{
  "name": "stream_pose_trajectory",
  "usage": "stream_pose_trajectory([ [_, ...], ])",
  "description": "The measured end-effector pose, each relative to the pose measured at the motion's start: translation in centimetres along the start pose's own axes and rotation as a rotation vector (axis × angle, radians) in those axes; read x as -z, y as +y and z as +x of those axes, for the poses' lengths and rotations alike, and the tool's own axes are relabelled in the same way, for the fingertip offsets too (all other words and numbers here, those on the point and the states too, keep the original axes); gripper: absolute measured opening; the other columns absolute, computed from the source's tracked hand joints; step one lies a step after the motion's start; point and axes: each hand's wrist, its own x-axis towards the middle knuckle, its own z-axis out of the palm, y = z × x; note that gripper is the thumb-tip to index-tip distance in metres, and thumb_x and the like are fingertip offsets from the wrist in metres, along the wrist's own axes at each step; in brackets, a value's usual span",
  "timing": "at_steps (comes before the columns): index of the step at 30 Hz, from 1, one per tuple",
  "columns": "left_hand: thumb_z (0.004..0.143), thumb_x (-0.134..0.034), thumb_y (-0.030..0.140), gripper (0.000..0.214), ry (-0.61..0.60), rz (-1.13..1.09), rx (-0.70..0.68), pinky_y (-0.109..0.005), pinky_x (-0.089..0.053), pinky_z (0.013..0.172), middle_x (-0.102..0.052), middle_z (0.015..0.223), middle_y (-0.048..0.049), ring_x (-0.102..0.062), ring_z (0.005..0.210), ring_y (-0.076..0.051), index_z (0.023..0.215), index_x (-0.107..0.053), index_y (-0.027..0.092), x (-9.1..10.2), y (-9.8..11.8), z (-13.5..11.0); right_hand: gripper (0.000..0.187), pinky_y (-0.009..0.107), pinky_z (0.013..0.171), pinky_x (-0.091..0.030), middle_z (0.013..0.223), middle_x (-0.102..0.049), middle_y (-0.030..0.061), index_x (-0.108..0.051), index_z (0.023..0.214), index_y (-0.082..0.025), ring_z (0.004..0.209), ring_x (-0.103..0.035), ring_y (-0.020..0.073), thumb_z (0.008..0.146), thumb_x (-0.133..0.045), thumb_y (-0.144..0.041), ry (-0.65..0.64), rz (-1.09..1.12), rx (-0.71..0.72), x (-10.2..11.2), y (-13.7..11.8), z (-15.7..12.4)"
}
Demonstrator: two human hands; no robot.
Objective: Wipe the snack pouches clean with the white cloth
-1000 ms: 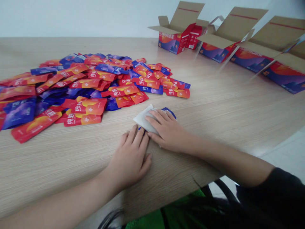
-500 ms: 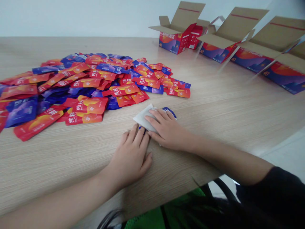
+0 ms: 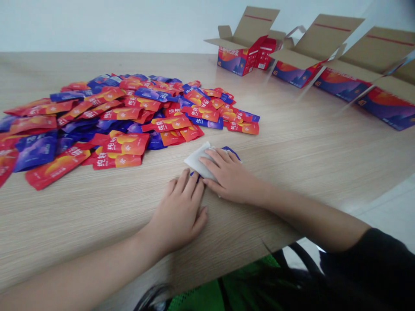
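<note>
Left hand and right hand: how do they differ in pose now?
The left hand lies at the edge of a blue packet; the right hand covers part of a white cloth. The left hand points mostly away from the person; the right hand points across to the left. Both hands show their backs.

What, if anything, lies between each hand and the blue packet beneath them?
A white cloth lies between the right hand and the mostly hidden blue packet. Nothing visible stands between the left hand and the packet's left end, where its fingertips appear to rest.
</note>
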Motion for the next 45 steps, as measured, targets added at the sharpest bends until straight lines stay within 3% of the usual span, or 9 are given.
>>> stream_pose_trajectory([
  [4, 0.090, -0.043, 0.036, 0.061, -0.003, 0.009, 0.003, -0.058, -0.037, 0.107, -0.042, 0.150, -0.0245, -0.035, 0.140, -0.043, 0.141, -0.046, 0.002, 0.0, 0.1, 0.1, 0.059, 0.049, 0.114, -0.031, 0.154, -0.040, 0.0133, -0.043, 0.147, -0.016, 0.142, -0.034, 0.0296, 0.099, -0.039, -0.051, -0.028, 0.016, -0.026, 0.6, 1.3, -0.1],
  [9, 0.091, -0.041, 0.036, 0.063, -0.010, 0.024, 0.016, -0.056, -0.037, 0.107, -0.038, 0.153, -0.0236, -0.033, 0.141, -0.043, 0.144, -0.043, 0.002, 0.1, 0.2, -0.1, 0.060, 0.055, 0.111, -0.032, 0.152, -0.040, 0.0198, -0.043, 0.146, -0.008, 0.138, -0.036, 0.0367, 0.100, -0.037, -0.047, 0.007, -0.045, -0.198, 0.3, 1.7, 0.3],
  [12, 0.090, -0.041, 0.035, 0.063, 0.004, 0.025, 0.020, -0.056, -0.037, 0.107, -0.040, 0.151, -0.0262, -0.035, 0.141, -0.043, 0.142, -0.044, -0.001, 0.1, 0.3, -0.1, 0.061, 0.058, 0.111, -0.029, 0.151, -0.039, 0.0223, -0.044, 0.145, -0.008, 0.138, -0.034, 0.0396, 0.099, -0.038, -0.048, 0.014, -0.045, -0.147, -0.2, 0.0, 0.3],
  [17, 0.089, -0.043, 0.034, 0.058, 0.003, 0.008, 0.004, -0.057, -0.038, 0.107, -0.044, 0.147, -0.0280, -0.035, 0.141, -0.043, 0.135, -0.052, -0.002, 0.0, 0.2, 0.0, 0.056, 0.053, 0.115, -0.027, 0.154, -0.039, 0.0149, -0.043, 0.146, -0.014, 0.141, -0.031, 0.0330, 0.101, -0.036, -0.047, -0.018, 0.017, -0.002, 0.1, -0.6, 0.0],
  [24, 0.091, -0.039, 0.035, 0.066, -0.007, 0.018, 0.003, -0.055, -0.036, 0.109, -0.033, 0.155, -0.0255, -0.030, 0.145, -0.038, 0.146, -0.037, -0.002, -0.3, 0.1, -0.1, 0.059, 0.055, 0.112, -0.029, 0.151, -0.040, 0.0203, -0.044, 0.145, -0.008, 0.138, -0.035, 0.0365, 0.100, -0.037, -0.046, 0.010, -0.033, -0.233, 0.2, 1.8, 0.4],
  [31, 0.090, -0.041, 0.035, 0.060, -0.004, 0.003, -0.014, -0.056, -0.037, 0.107, -0.043, 0.149, -0.0263, -0.033, 0.143, -0.040, 0.137, -0.050, 0.000, -0.1, 0.1, 0.1, 0.058, 0.051, 0.115, -0.027, 0.153, -0.039, 0.0152, -0.044, 0.146, -0.013, 0.141, -0.032, 0.0329, 0.100, -0.038, -0.049, -0.023, 0.011, 0.014, 0.4, -0.3, 0.0],
  [35, 0.092, -0.039, 0.036, 0.065, -0.007, 0.003, -0.003, -0.056, -0.036, 0.108, -0.035, 0.154, -0.0249, -0.030, 0.144, -0.039, 0.145, -0.040, -0.001, -0.1, 0.0, 0.0, 0.059, 0.048, 0.115, -0.029, 0.154, -0.040, 0.0131, -0.043, 0.147, -0.014, 0.141, -0.034, 0.0293, 0.099, -0.041, -0.049, -0.043, 0.031, -0.087, 0.8, 1.4, 0.1],
  [39, 0.092, -0.038, 0.036, 0.066, -0.013, 0.005, 0.007, -0.056, -0.035, 0.109, -0.033, 0.155, -0.0243, -0.029, 0.145, -0.038, 0.147, -0.037, -0.001, -0.3, 0.0, -0.1, 0.061, 0.054, 0.113, -0.029, 0.152, -0.040, 0.0180, -0.043, 0.146, -0.010, 0.138, -0.036, 0.0354, 0.098, -0.042, -0.047, -0.002, -0.024, -0.204, 0.3, 1.8, 0.4],
  [45, 0.091, -0.039, 0.036, 0.061, -0.005, -0.002, -0.011, -0.057, -0.036, 0.108, -0.041, 0.151, -0.0250, -0.031, 0.144, -0.039, 0.140, -0.048, 0.001, -0.2, 0.0, 0.0, 0.058, 0.057, 0.113, -0.026, 0.153, -0.037, 0.0193, -0.042, 0.147, -0.012, 0.140, -0.031, 0.0371, 0.099, -0.038, -0.046, -0.018, -0.024, -0.027, -0.1, -0.4, 0.1],
])
